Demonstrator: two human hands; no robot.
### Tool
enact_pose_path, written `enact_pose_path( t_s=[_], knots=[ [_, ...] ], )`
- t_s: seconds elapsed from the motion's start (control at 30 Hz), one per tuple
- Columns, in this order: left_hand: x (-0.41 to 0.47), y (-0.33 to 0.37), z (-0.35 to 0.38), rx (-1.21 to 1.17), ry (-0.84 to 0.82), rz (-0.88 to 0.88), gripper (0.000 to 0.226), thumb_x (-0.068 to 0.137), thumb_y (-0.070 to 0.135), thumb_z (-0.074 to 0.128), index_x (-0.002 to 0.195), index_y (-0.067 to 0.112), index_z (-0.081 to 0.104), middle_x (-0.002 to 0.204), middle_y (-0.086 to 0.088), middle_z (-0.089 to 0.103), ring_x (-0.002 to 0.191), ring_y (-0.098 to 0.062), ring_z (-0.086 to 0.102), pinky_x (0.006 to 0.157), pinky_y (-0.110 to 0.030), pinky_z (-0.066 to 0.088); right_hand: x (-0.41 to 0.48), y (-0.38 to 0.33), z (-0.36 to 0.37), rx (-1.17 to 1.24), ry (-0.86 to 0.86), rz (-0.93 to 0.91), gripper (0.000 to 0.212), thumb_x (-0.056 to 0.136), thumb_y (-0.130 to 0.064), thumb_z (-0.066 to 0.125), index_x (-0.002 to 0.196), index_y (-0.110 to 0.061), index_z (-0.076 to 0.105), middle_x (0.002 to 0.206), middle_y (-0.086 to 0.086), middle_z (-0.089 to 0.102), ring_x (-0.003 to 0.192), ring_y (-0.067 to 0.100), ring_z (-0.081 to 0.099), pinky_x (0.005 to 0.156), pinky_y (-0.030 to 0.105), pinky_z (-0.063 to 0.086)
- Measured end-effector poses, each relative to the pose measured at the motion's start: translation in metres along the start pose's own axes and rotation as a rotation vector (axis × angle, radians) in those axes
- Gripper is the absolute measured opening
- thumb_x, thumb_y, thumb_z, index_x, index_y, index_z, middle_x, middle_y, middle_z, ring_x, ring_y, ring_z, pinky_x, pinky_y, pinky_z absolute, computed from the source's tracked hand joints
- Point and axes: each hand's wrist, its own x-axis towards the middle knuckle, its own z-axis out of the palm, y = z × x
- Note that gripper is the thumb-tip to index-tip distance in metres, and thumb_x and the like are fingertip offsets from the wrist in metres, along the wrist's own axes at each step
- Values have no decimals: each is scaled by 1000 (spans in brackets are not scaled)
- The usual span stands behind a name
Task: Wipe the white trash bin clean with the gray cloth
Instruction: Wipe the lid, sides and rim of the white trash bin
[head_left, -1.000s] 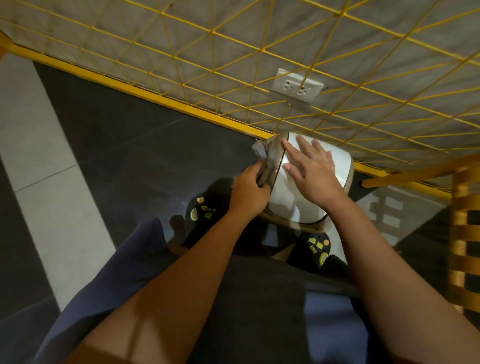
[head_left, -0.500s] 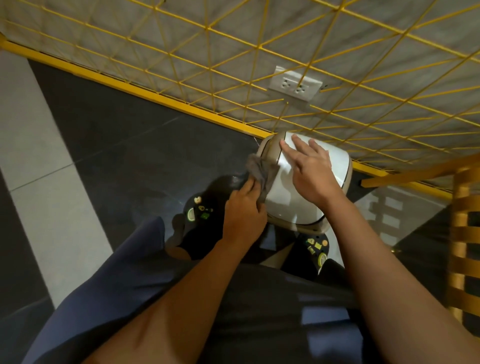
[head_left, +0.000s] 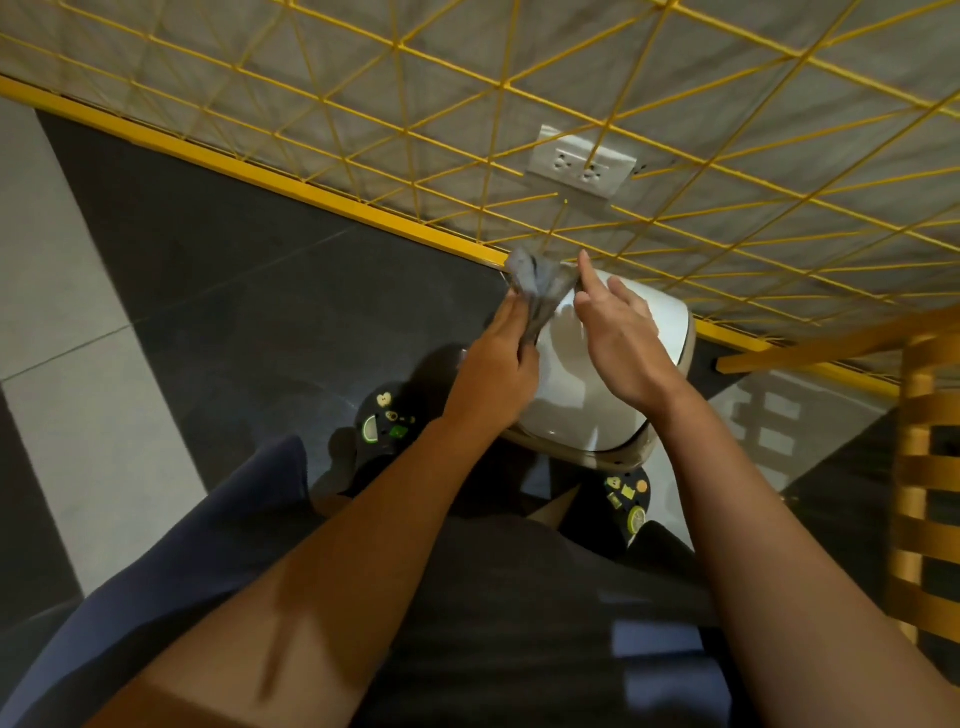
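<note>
The white trash bin (head_left: 587, 410) stands on the floor between my feet, its domed lid facing up, close to the wall. My left hand (head_left: 498, 364) grips the crumpled gray cloth (head_left: 537, 291) at the lid's far left edge. My right hand (head_left: 621, 338) hovers over the lid beside it. Its thumb and forefinger pinch the cloth's right corner and the other fingers are spread. Both hands hide part of the lid.
A wall with a yellow wire grid (head_left: 571, 130) and a white double socket (head_left: 582, 166) rises just behind the bin. A yellow baseboard (head_left: 260, 176) runs along the floor. A yellow wooden chair (head_left: 919, 467) stands at the right. My patterned slippers (head_left: 382, 421) flank the bin.
My left hand has carried the cloth from the bin's left side up to the lid's far edge. My right hand has lifted off the lid and taken hold of the cloth's corner.
</note>
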Motion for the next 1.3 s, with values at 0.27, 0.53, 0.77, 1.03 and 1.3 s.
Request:
enact_pose_path(
  t_s=[0.27, 0.53, 0.77, 1.03, 1.3],
  knots=[
    [0, 2, 10, -22, 86, 11, 53, 96, 10, 40, 146, 12, 22, 154, -7, 25, 139, -22, 29, 108, -20, 26, 0, 5, 2, -86, 13, -95, 48, 100, -41, 19, 146, -28, 18, 154, -7, 24, 144, 18, 6, 117, 43, 6],
    [39, 12, -1, 105, 37, 57, 49, 96, 9, 37, 144, 9, 29, 152, -7, 30, 139, -21, 29, 109, -20, 21, 1, 24, -14, -414, 53, -38, 65, 95, -42, 40, 148, -17, 12, 158, 4, 5, 144, 26, 0, 116, 40, 3],
    [7, -3, 11, -23, 236, -3, 40, 94, 16, 45, 134, 10, 46, 134, -9, 53, 122, -20, 48, 92, -9, 28, 2, 23, -10, -350, 30, -60, 72, 89, -36, 56, 147, -17, 18, 156, 7, 12, 144, 28, 4, 117, 45, 6],
    [64, 23, 3, 137, 45, 86, 39, 97, 15, 39, 134, 6, 46, 144, -9, 44, 134, -18, 38, 107, -18, 23, 2, 23, -9, -353, 27, -51, 71, 90, -35, 56, 147, -16, 18, 157, 7, 11, 144, 27, 3, 117, 45, 5],
    [23, 6, 10, -3, 221, 40, 38, 96, 15, 44, 132, 6, 48, 139, -11, 49, 131, -21, 43, 99, -8, 25, 4, 26, -10, -318, 46, -61, 75, 86, -33, 62, 146, -15, 21, 155, 8, 18, 144, 29, 8, 117, 46, 8]
  ],
)
